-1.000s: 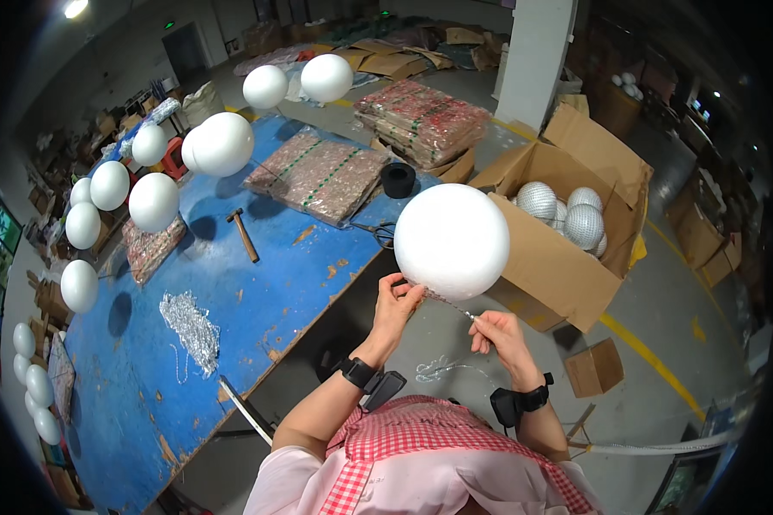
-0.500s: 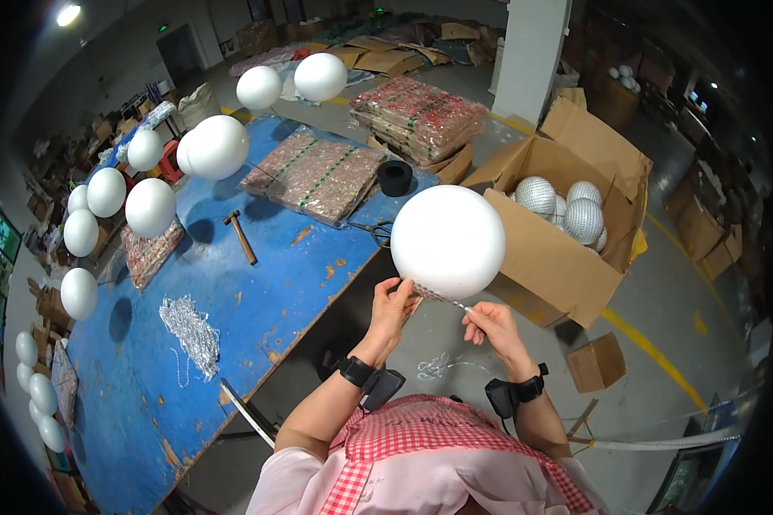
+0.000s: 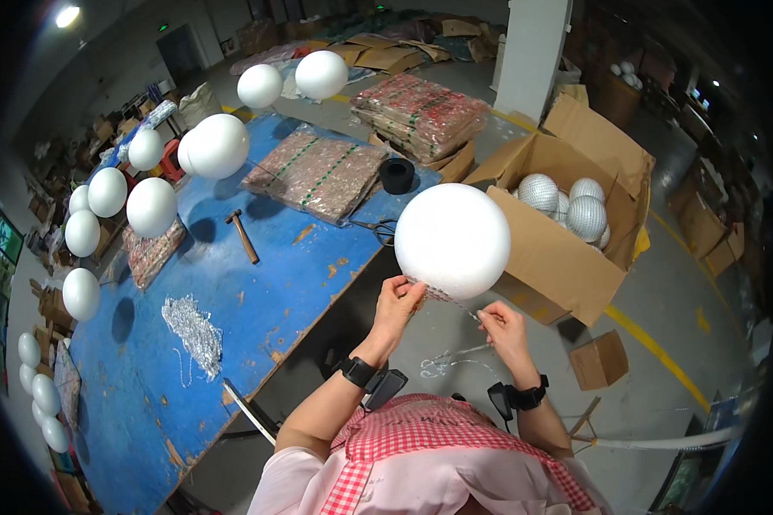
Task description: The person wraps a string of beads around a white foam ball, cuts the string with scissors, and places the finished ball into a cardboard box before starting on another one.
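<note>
White foam ball sits up in front of me, above the gap between the blue table and the open cardboard box of mirrored balls. My left hand presses its curled fingers against the ball's underside, pinching the glittery strip there. My right hand, just lower right, pinches the thin silvery strand running from the ball, fingertips closed on it.
</note>
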Available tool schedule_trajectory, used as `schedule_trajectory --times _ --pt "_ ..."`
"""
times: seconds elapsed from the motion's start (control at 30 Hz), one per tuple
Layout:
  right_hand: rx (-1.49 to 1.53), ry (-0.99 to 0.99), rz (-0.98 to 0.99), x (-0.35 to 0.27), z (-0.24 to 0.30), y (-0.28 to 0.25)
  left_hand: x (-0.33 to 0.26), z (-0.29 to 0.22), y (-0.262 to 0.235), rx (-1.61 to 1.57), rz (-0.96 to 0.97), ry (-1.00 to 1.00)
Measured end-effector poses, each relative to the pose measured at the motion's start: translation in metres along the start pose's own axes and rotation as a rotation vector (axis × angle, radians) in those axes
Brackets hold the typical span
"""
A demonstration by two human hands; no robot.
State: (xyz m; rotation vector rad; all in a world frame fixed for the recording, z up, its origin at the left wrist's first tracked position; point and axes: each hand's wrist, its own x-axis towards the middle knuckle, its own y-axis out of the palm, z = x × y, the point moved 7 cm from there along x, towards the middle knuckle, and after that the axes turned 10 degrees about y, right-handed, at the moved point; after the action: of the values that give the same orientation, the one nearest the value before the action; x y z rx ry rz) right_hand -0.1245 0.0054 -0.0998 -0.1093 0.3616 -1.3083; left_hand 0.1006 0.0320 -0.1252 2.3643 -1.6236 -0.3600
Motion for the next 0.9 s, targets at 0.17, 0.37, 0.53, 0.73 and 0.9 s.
schedule_trajectory --times 0.17,0.37,0.53,0.73,0.9 --pt "-0.292 -0.423 -0.089 -0.039 0.047 -0.011 -0.001 0.002 -0.001 0.068 -0.037 0.034" --pt "-0.013 -0.043 0.237 -0.050 0.035 0.000 -0.001 0.004 0.000 0.084 -0.048 0.070" --pt "0.205 0.036 0.260 -0.024 0.017 -0.002 -0.003 0.001 0.003 0.029 -0.077 0.029" --pt "0.269 0.077 0.253 -0.007 0.001 0.001 -0.003 0.002 0.005 -0.028 -0.028 0.003" --pt "0.240 0.095 0.303 -0.002 -0.007 0.010 -0.003 0.002 0.006 -0.129 -0.022 -0.006"
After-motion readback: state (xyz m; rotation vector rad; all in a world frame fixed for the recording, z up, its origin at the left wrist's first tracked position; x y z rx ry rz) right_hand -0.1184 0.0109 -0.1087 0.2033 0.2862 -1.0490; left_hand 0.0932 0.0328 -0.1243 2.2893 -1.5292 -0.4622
